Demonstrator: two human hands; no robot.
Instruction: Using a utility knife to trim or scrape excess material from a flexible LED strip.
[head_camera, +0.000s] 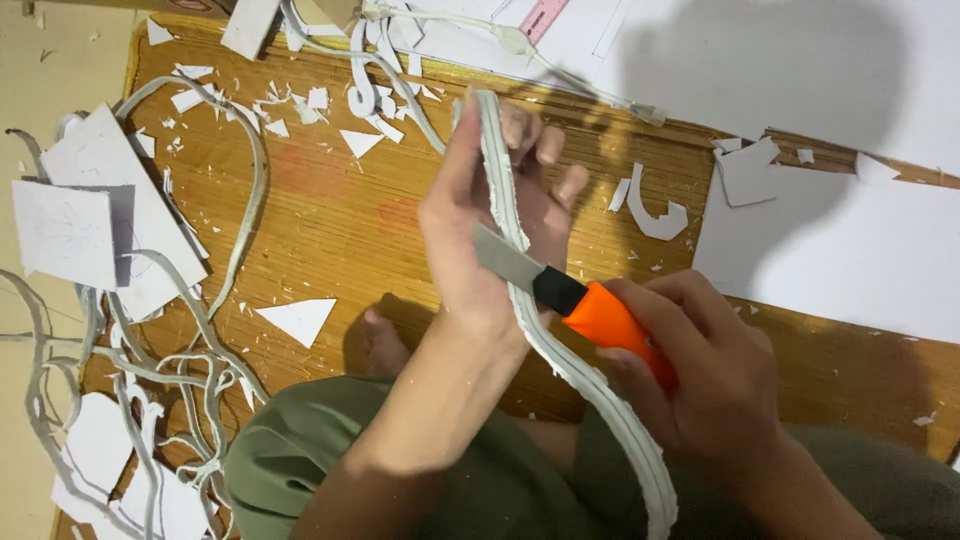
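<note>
My left hand (480, 225) holds a long white foam strip (560, 350) tight, above my lap. My right hand (700, 370) grips an orange knife (570, 300), and its blade lies on the strip. White scraps (300, 318) lie on the wooden mat (330, 210).

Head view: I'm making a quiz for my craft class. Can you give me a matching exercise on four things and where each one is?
Things:
1. knife
2. foam strip
3. white triangle
4. pink ruler

Places:
A. top edge of the picture
B. right hand
C. left hand
D. on the mat, left of the arm

Pairs: 1-B, 2-C, 3-D, 4-A
</note>
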